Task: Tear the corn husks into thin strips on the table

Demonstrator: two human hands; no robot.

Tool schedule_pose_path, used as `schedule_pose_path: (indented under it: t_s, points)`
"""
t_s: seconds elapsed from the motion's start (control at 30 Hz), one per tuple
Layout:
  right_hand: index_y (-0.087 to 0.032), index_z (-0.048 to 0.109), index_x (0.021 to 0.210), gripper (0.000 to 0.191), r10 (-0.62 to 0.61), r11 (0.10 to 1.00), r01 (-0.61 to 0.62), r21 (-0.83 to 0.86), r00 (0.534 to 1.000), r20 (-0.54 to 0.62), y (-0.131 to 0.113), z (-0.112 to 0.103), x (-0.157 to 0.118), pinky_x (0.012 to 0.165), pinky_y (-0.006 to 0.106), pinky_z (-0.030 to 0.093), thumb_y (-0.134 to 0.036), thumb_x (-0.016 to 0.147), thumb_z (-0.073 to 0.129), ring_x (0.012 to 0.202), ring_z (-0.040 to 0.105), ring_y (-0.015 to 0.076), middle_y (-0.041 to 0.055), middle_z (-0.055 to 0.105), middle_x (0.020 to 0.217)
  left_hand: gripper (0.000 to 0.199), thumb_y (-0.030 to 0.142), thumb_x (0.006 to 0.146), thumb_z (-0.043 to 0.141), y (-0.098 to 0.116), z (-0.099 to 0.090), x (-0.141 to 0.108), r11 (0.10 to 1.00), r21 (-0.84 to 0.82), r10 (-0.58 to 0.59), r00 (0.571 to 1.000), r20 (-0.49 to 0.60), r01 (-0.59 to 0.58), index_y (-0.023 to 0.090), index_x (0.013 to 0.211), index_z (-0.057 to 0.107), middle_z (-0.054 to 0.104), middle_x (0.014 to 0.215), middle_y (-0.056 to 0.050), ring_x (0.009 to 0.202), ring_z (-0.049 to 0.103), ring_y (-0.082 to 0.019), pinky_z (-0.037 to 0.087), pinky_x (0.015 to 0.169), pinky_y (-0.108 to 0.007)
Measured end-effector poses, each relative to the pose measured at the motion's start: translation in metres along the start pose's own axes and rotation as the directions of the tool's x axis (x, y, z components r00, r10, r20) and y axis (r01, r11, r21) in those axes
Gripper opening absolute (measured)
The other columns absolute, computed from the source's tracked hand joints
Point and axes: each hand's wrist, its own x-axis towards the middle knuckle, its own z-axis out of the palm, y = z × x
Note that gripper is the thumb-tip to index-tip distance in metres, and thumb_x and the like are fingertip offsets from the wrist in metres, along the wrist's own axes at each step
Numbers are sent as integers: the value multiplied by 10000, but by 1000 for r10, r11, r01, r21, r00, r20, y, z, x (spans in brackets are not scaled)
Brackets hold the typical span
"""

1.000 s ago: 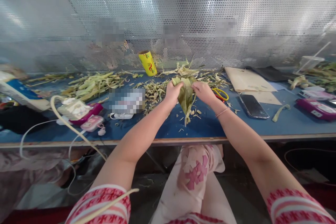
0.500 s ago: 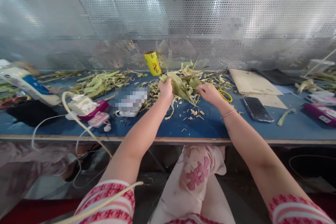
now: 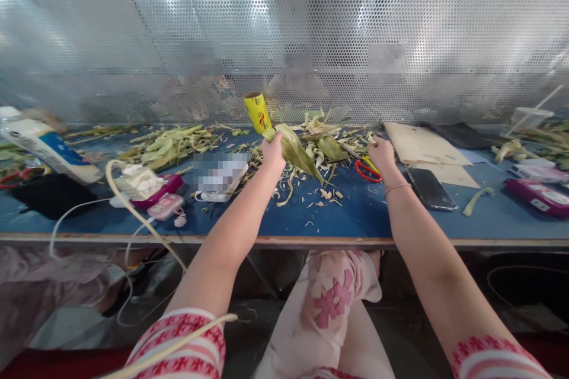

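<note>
My left hand (image 3: pixel 272 153) is closed on a broad, greenish-brown, husk-like leaf (image 3: pixel 294 151), whose pointed end slants down to the right over the scraps. Farther right, my right hand (image 3: pixel 383 157) has its fingers curled together. Whatever lies in those fingers, if anything, is too small to make out. Right below and beside it are scissors (image 3: pixel 367 174) with red and yellow handles, lying on the blue tabletop. Between my hands spreads a heap of leaf strips and shreds (image 3: pixel 331 148), with smaller pale bits nearer to me.
A perforated metal screen (image 3: pixel 275 23) stands behind the table. Around me lie a yellow cardboard tube (image 3: pixel 256 112), a white device (image 3: pixel 222 180), a phone (image 3: pixel 427 188), cardboard sheets (image 3: pixel 429 145), a purple case (image 3: pixel 540 196), a bottle (image 3: pixel 53 148) and a leaf pile (image 3: pixel 175 145). A pale cable (image 3: pixel 142 207) crosses the front edge.
My right hand has moved right, away from the leaf, to above the scissors. Their red handle now shows. My left hand keeps the leaf, slightly farther left.
</note>
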Motion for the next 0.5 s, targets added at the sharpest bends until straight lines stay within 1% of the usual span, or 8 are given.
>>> schedule_pose_path:
  t_s: [0.03,0.1,0.17,0.23,0.27,0.37,0.43,0.5]
  points:
    - [-36,641,1068,385,-32,988,38,-149,999,41,-3,4,-5,863,424,455,-266,763,589,956,614,309,226,656,991,277,321,635,712,0,2,-5,1000,1,-11,998,57,10,194,827,557,691,791,-31,831,697,-191,522,802,-326]
    - [33,530,1257,594,-85,951,106,-290,993,86,-12,10,-14,956,471,412,-261,749,624,1151,528,367,312,554,1228,322,335,612,745,0,6,-14,999,17,-48,982,181,46,192,838,566,700,800,-40,857,695,-202,520,818,-338]
    - [1,588,1204,539,-157,938,180,-297,982,102,-22,13,-21,999,490,385,-325,775,626,1196,474,363,278,577,1186,328,315,600,755,1,9,-22,996,36,-92,956,277,86,184,843,578,699,792,-33,846,693,-197,521,820,-336]
    - [-101,701,975,347,-235,945,260,-197,962,140,-32,15,-26,993,467,399,-374,863,519,1115,504,310,182,646,953,308,266,591,751,3,12,-31,991,39,-134,937,324,128,177,836,587,692,760,-14,808,688,-183,524,809,-325]
    - [-137,712,881,343,-278,945,301,-127,946,167,-37,17,-29,972,448,415,-383,889,472,1053,525,284,145,645,864,295,238,588,745,4,13,-35,988,38,-153,926,344,149,174,830,590,688,743,-5,788,685,-177,525,802,-319]
    - [-167,690,970,327,-390,919,373,126,907,159,-52,27,-39,879,380,460,-412,880,492,900,556,210,93,629,897,253,194,596,723,7,16,-50,982,49,-187,876,446,184,164,816,600,691,729,-7,771,683,-173,523,794,-314]
    - [-172,645,1038,333,-393,904,344,253,902,180,-59,36,-47,774,331,478,-423,838,554,779,547,167,75,616,929,244,202,608,717,8,18,-61,979,63,-200,839,507,195,161,822,609,702,748,-24,803,688,-185,519,806,-322]
    - [-175,609,969,275,-365,904,298,306,912,189,-65,43,-54,705,303,463,-400,819,564,700,522,146,43,606,839,272,213,598,726,8,20,-70,974,71,-219,797,563,217,163,839,609,709,774,-37,849,689,-203,514,818,-334]
